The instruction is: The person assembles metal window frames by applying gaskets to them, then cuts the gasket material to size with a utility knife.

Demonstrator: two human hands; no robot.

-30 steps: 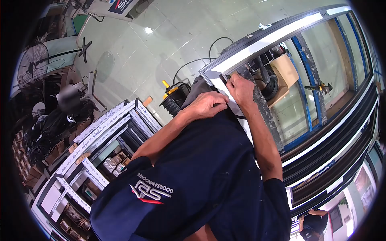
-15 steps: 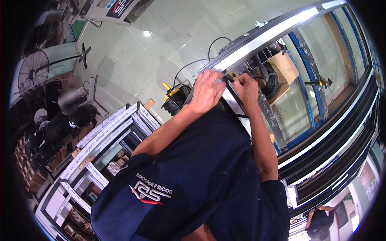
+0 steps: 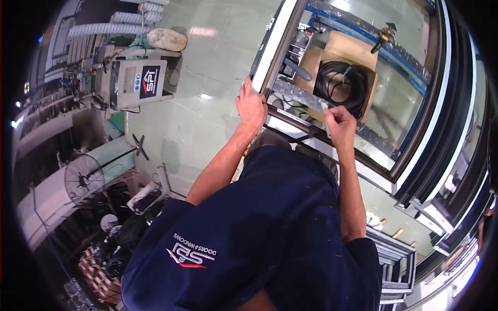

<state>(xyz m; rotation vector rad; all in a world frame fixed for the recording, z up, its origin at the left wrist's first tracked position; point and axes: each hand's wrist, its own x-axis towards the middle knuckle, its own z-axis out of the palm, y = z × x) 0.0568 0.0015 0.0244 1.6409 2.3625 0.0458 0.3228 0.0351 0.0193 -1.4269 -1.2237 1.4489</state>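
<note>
A large dark frame with a white face (image 3: 280,44) lies across a blue stand in front of me. My left hand (image 3: 251,108) is at its near left corner, its index finger stretched along the outer edge and the other fingers curled over it. Further right, above the frame's near side, is my right hand (image 3: 341,123), its thumb and fingers pinched together. Whatever lies between those fingertips is too small to make out.
Black cable coil (image 3: 341,88) in a cardboard box (image 3: 345,47) beneath the frame. A yellow and black tool (image 3: 383,40) rests on the blue stand (image 3: 410,67). Dark profiles (image 3: 456,103) stand at right, a fan (image 3: 84,176) at left, a machine (image 3: 124,83) at upper left.
The view has turned, and the frame now points more upward. My right hand has moved away from my left hand, rightward along the near side. My left hand stays by the corner.
</note>
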